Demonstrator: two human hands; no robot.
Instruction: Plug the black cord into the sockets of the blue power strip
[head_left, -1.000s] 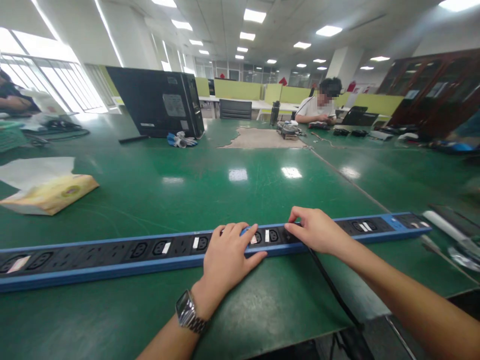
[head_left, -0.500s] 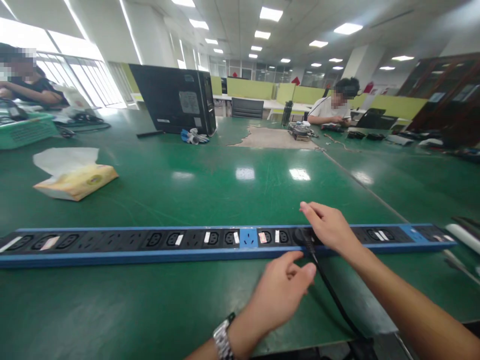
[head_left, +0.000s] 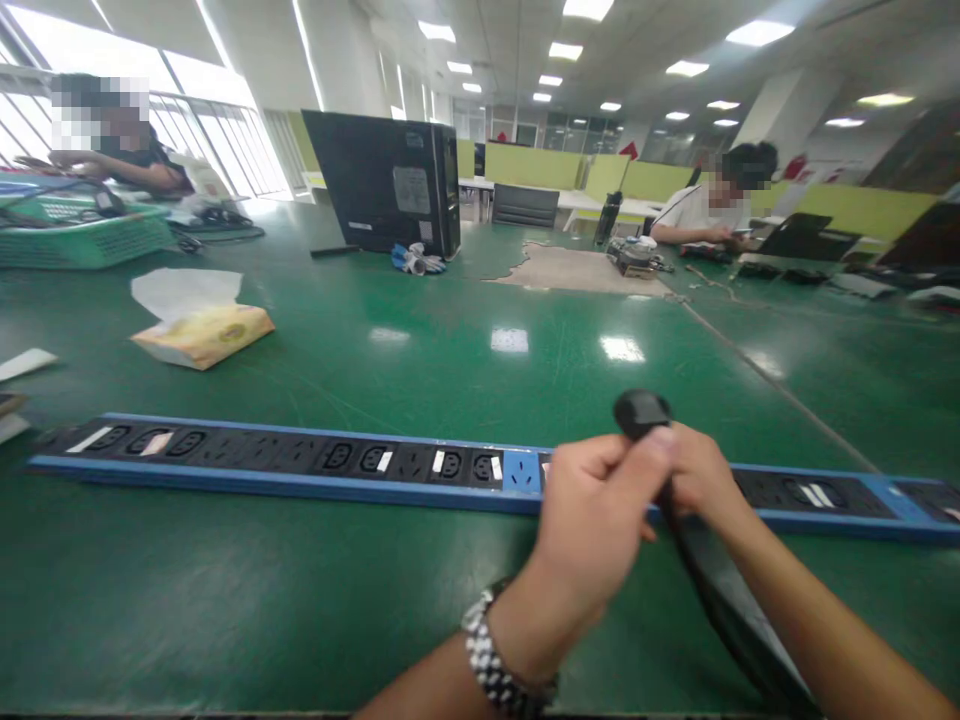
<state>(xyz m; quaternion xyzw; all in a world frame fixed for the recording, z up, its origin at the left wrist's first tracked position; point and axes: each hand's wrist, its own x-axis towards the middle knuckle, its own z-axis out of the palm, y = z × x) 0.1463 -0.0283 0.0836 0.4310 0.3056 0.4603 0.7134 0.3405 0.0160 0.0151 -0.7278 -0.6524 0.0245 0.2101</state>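
- We've got a smooth, really glossy tabletop [head_left: 300,580]
- plug [head_left: 642,410] looks like plastic to us, too blurry for more
- power strip [head_left: 412,465]: plastic-looking sockets
- shiny metal watch band [head_left: 489,650]
- thin paper tissue [head_left: 187,292]

Long blue-railed power strip [head_left: 461,490]: black sockets [head_left: 337,457], white labels [head_left: 439,461] | rounded plug [head_left: 642,410]: black | glossy tabletop [head_left: 300,600]: green | 9 o'clock, soft tissue packet [head_left: 214,342]: yellow | 6 o'clock, link bracelet [head_left: 489,655]: silver-black checks

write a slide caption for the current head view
Left hand and right hand holding a black corded plug over a long blue-edged power strip on a green table.
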